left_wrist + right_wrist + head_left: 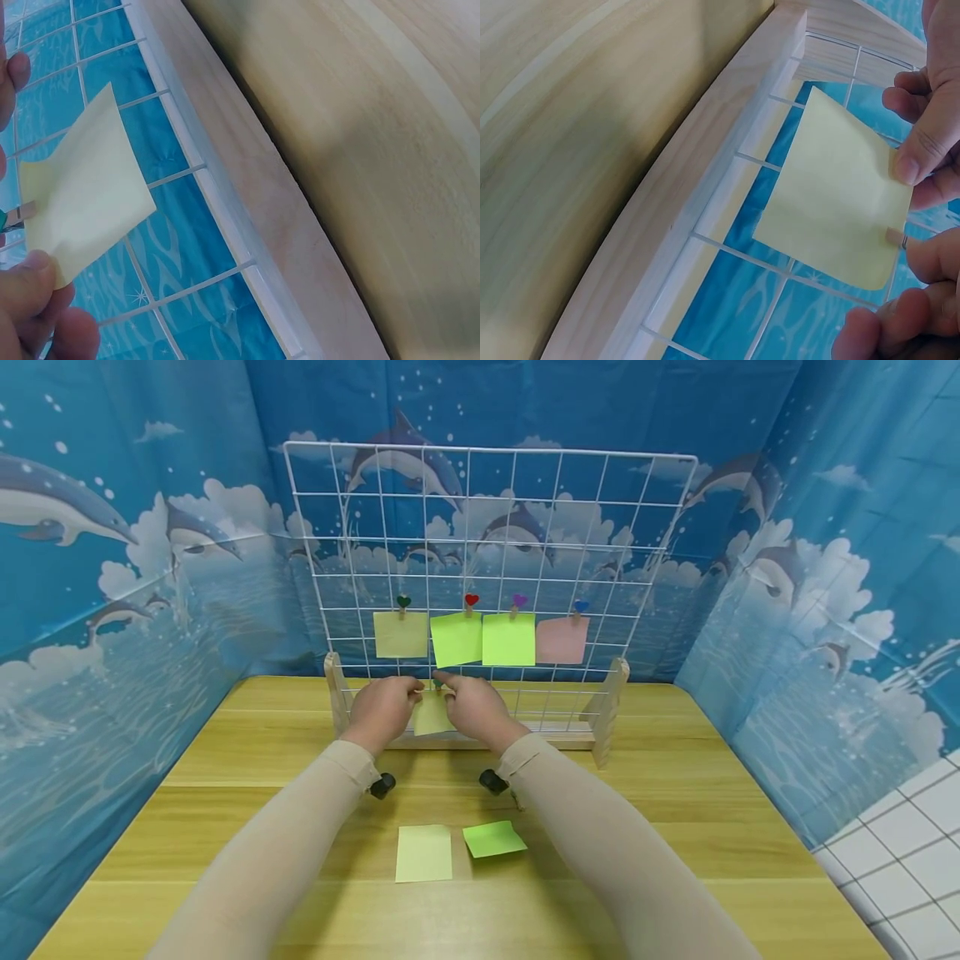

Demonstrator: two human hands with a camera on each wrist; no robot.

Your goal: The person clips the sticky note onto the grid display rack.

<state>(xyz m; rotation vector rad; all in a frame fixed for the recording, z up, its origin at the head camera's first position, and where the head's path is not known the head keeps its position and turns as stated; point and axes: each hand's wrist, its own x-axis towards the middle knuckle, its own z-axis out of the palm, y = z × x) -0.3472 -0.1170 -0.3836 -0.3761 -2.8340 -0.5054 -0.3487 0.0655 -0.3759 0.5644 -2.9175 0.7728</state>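
A pale yellow sticky note [432, 714] hangs low on the front of a white wire grid [577, 538]. My left hand [385, 706] pinches one upper corner of this note; its thumb [26, 285] lies flat on the paper. A small wooden clothespin [20, 215] with a green top bites the note's upper edge. At that peg my right hand [480, 706] pinches the top, its fingertips [934, 255] hiding most of it. Above, a yellow note [401, 635], two green notes [456, 640] and a pink note [562, 640] hang from heart-topped clothespins.
Wooden feet [611, 710] hold the grid upright on the wooden table [675, 827]. Nearer me lie a yellow note [423, 854] and a curled green note [494, 839]. Dolphin-printed curtains [862, 568] enclose the back and sides.
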